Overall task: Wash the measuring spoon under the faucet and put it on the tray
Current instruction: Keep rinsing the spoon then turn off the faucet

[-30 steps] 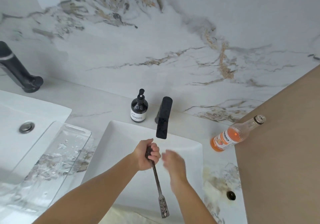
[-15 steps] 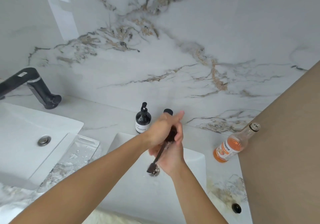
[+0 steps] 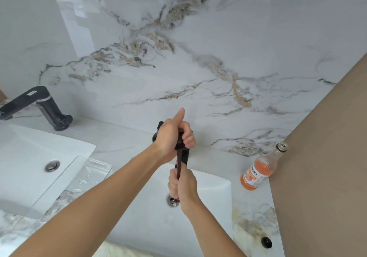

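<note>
Over the sink (image 3: pixel 218 180), in the head view, both hands hold the spoon (image 3: pixel 178 166) upright just in front of the black faucet (image 3: pixel 186 156). The left hand (image 3: pixel 171 137) curls its fingers round the dark rounded top end, thumb sticking up. That end looks like the spoon's bowl, though it sits so close to the faucet that I cannot be sure. The right hand (image 3: pixel 183 185) wraps round the handle lower down, above the drain (image 3: pixel 173 200).

Holding the spoon by both ends here makes sense: drips fall into the sink, and the stretch of handle between the hands is bare for rubbing or rinsing. No stream of water shows, so the wash seems to be at its start or between rinses.

The tray (image 3: pixel 97 170), clear and wet, lies on the counter (image 3: pixel 123 137) beside the sink's left edge, well apart from the spoon. From there the drop-off looks like a short reach for the left hand. An orange bottle (image 3: pixel 256 174) stands to the right of the sink, out of the way of the work.
</note>
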{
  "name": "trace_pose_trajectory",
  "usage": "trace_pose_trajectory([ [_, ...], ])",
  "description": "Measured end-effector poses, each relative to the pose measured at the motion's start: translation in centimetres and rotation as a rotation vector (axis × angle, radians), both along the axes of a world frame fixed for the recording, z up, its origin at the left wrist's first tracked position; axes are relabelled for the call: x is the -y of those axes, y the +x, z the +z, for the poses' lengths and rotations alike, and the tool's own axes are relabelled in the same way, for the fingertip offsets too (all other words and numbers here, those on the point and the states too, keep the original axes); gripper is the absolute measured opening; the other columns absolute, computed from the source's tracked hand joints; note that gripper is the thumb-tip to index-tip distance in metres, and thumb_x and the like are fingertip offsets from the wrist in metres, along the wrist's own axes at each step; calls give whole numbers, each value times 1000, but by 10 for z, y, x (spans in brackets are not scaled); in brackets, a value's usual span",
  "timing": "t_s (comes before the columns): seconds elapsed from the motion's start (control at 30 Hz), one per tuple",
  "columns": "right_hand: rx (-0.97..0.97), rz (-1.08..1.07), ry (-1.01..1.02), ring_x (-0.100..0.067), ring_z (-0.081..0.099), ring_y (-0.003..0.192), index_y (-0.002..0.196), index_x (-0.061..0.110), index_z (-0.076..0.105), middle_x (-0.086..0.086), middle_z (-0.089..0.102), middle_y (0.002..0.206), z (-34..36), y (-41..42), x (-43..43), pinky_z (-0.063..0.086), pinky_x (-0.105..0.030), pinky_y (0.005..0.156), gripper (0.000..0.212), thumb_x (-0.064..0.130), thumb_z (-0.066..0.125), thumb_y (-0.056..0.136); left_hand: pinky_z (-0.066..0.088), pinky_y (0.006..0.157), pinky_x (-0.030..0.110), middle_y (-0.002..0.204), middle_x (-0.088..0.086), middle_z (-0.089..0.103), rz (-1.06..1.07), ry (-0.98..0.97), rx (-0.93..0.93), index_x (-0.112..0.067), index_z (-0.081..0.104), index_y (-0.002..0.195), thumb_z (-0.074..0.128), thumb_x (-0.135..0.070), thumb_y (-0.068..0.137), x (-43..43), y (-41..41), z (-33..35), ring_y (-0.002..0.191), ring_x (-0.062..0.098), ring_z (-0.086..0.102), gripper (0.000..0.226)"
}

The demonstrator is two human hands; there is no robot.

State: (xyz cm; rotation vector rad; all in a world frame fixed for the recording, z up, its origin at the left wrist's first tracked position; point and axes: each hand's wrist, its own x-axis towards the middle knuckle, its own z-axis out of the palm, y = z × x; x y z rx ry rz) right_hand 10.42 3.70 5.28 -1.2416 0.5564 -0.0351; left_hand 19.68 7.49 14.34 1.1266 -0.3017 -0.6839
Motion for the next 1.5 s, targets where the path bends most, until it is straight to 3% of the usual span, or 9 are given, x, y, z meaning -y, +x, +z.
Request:
trace_pose_trajectory([
  [0.3, -86, 81, -50, -11, 14, 35, 39, 25, 23, 8, 18, 39, -8, -8, -3, 12, -21, 36, 57, 29, 26, 96, 27, 49, 30, 39, 4, 31, 54, -23, -64, -11, 36, 37, 35, -47, 103, -5, 0, 4, 41, 21, 32, 75],
  [0.47, 123, 3, 36, -12, 12, 37, 45, 22, 24, 7, 19, 42, 22, 9, -6, 13, -19, 38, 36, 24, 32, 81, 35, 47, 27, 40, 6, 34, 19, 50, -16, -8, 37, 39, 42, -50, 99, -7, -5, -5, 41, 22, 36, 74],
  [0.57, 64, 66, -74, -13, 12, 40, 47, 20, 22, 6, 17, 43, 6, 6, -3, 11, -24, 40, 52, 38, 33, 94, 31, 50, 29, 44, 4, 31, 20, 53, -19, -10, 36, 43, 41, -45, 102, -9, -1, -7, 44, 21, 33, 69],
  [0.83, -96, 76, -463, -16, 32, 57, 66, 17, 35, 5, 34, 59, -22, -21, 8, 28, -29, 59, 48, 61, 37, 85, 43, 67, 34, 67, 5, 43, -77, 79, -203, -8, 52, 78, 54, -6, 85, -28, 16, -36, 64, 23, 40, 7],
  [0.93, -120, 106, -419, -14, 36, 47, 56, 19, 37, 3, 37, 47, -30, -32, 2, 33, -22, 52, 50, 56, 39, 91, 54, 74, 37, 84, 11, 53, -246, -16, -258, -1, 60, 107, 62, 5, 78, -40, 16, -58, 76, 26, 54, 29],
  [1.07, -294, 233, -94, -19, 33, 41, 53, 19, 42, 1, 34, 42, -48, -40, -8, 40, -26, 50, 53, 51, 46, 96, 60, 83, 37, 96, 15, 68, -262, 87, -352, -1, 66, 109, 80, -17, 80, -56, -2, -108, 87, 31, 72, 36],
  [1.23, -530, 730, -523, -9, 57, 77, 101, 37, 61, 8, 61, 87, -52, -43, 18, 44, -22, 67, 34, 53, 72, 73, 60, 85, 47, 92, 13, 71, -364, 387, -364, -10, 55, 93, 74, -39, 86, -72, -15, -161, 77, 30, 72, 34],
  [1.33, -498, 405, -489, -12, 62, 71, 104, 23, 68, 5, 68, 83, -24, -11, 46, 51, -25, 66, 32, 37, 75, 77, 47, 56, 29, 83, 11, 64, -221, 384, -527, -12, 46, 93, 71, -35, 89, -64, -16, -175, 56, 21, 49, 34],
  [1.5, -280, -114, -247, -27, 69, 78, 119, 10, 52, -10, 65, 104, 13, 70, 80, 59, -34, 70, 30, 14, 60, 90, 37, 54, 26, 87, 10, 60, -139, 414, -688, -6, 54, 97, 58, -13, 96, -36, -3, -204, 56, 17, 44, 8],
])
